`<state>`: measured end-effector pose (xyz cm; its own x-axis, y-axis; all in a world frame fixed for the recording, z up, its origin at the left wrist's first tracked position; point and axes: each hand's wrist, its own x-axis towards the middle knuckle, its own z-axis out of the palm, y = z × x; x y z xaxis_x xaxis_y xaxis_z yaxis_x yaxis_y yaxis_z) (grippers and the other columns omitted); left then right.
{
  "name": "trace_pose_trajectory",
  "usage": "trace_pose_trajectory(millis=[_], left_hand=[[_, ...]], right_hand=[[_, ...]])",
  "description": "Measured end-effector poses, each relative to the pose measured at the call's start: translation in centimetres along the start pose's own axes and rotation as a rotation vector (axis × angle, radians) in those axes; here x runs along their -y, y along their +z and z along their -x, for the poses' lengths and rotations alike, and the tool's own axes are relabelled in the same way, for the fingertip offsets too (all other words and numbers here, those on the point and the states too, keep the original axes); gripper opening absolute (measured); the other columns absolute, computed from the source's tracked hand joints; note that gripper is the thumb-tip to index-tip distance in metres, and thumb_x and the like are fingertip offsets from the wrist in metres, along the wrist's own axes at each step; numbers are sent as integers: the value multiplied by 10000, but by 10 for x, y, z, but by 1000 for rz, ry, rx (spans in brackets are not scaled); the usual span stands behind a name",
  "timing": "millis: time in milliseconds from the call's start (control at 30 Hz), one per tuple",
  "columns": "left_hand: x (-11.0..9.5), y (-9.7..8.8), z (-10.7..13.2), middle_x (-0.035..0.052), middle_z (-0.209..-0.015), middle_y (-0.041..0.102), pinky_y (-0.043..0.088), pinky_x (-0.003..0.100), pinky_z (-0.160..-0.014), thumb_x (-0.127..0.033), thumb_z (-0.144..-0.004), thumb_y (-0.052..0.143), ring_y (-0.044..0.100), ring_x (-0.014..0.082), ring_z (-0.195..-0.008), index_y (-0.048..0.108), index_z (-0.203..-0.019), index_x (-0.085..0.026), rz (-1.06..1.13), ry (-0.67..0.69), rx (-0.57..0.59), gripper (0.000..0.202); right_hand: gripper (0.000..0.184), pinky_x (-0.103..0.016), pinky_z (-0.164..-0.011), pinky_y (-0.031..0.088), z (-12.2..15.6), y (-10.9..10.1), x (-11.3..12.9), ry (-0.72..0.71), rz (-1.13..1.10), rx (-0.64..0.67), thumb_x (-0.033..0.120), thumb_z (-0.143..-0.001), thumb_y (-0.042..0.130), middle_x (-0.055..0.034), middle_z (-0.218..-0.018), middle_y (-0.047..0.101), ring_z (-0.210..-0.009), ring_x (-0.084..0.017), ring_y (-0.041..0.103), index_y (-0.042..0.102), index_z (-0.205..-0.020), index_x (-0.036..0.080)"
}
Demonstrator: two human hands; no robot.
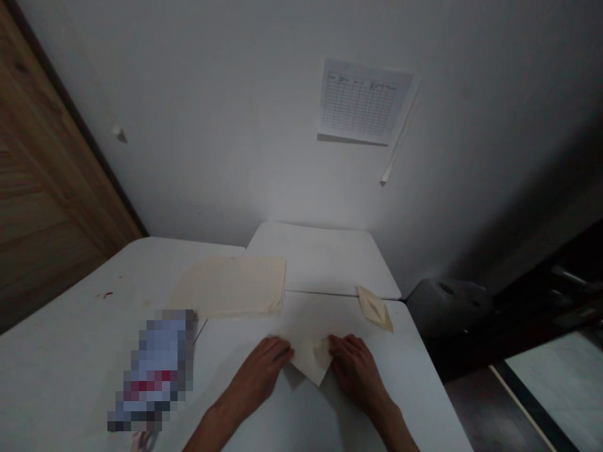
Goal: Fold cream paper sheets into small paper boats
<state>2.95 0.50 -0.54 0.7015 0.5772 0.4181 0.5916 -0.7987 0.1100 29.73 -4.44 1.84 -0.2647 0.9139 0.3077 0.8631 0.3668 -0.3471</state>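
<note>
A cream sheet of paper (311, 361) is between my two hands, one corner pointing toward me over the white table. My left hand (271, 361) pinches its left edge, fingers closed. On the opposite edge, my right hand (351, 364) grips the paper with thumb and fingers pressed together. Beyond my right hand lies a small folded paper piece (375, 309), made of the same cream paper. A stack of cream paper sheets (240, 285) rests farther off to the left.
A pixelated blue-grey item (157, 370) lies on the left of the white table (70, 351). A printed chart (362, 103) hangs on the wall. A wooden door (51, 138) stands at the left, and a grey rounded object (443, 307) sits past the table's right edge.
</note>
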Motion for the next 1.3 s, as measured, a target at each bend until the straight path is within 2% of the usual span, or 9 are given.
trace_pose_trajectory(millis=[200,300,433,667,767,900,1033,1133,1300], left_hand=[[-3,4,6,74,-1218,614,466,445,-982,17,-838,420,555,240,-1132,564,-1202,-176,-43,40,78,436],[-10,1,4,84,-1217,613,476,457,-971,34,-808,422,564,256,-1118,572,-1186,-163,-57,41,116,453],[-14,-1,4,87,-1201,619,480,481,-959,37,-804,418,573,265,-1103,580,-1173,-168,-31,12,126,453],[-3,-14,-1,77,-1130,641,495,426,-938,-74,-910,417,585,210,-1062,577,-1189,-220,338,-39,8,353],[3,-17,-5,69,-1040,658,519,374,-881,-108,-925,440,603,190,-984,615,-1106,-212,454,-77,-25,273],[7,-16,-5,66,-979,651,515,361,-845,-141,-916,491,602,194,-937,639,-1028,-207,465,-93,-44,197],[6,-18,-4,58,-937,623,495,339,-821,-176,-921,519,577,194,-923,651,-959,-204,457,-127,20,140],[4,-18,-7,48,-895,606,477,315,-788,-209,-927,526,563,189,-896,655,-875,-198,468,-151,42,140],[2,-12,-11,34,-849,595,452,300,-765,-199,-918,537,551,181,-868,640,-799,-193,495,-223,24,158]], right_hand=[[198,-418,-918,412,-1,-3,7,-23,55,-17,155,-852,556,-42,-1221,621,-1041,-245,533,642,-1016,227],[153,-416,-916,426,-8,7,13,-24,82,-71,187,-898,534,-50,-1182,637,-1045,-245,536,649,-993,220],[176,-350,-910,455,-12,23,19,-84,37,-56,147,-902,533,-40,-1176,634,-1032,-207,545,643,-1018,221],[341,-393,-914,461,-7,27,22,-81,74,-28,99,-853,582,-47,-1235,582,-1096,-242,506,603,-1144,274],[333,-411,-921,456,-8,25,25,-72,76,-26,107,-854,580,-56,-1228,573,-1107,-251,495,600,-1142,274],[239,-400,-893,468,-11,25,31,-68,49,-36,144,-876,557,-77,-1163,573,-1059,-242,511,609,-1088,240],[127,-364,-837,481,-15,28,38,-67,22,-52,147,-898,530,-73,-1014,583,-937,-214,537,623,-954,212],[131,-321,-799,480,-17,30,41,-90,-8,-25,118,-897,535,-53,-942,586,-886,-195,532,624,-926,209],[148,-293,-822,459,-18,31,43,-150,-39,20,105,-867,600,-34,-978,602,-910,-178,517,632,-967,210]])
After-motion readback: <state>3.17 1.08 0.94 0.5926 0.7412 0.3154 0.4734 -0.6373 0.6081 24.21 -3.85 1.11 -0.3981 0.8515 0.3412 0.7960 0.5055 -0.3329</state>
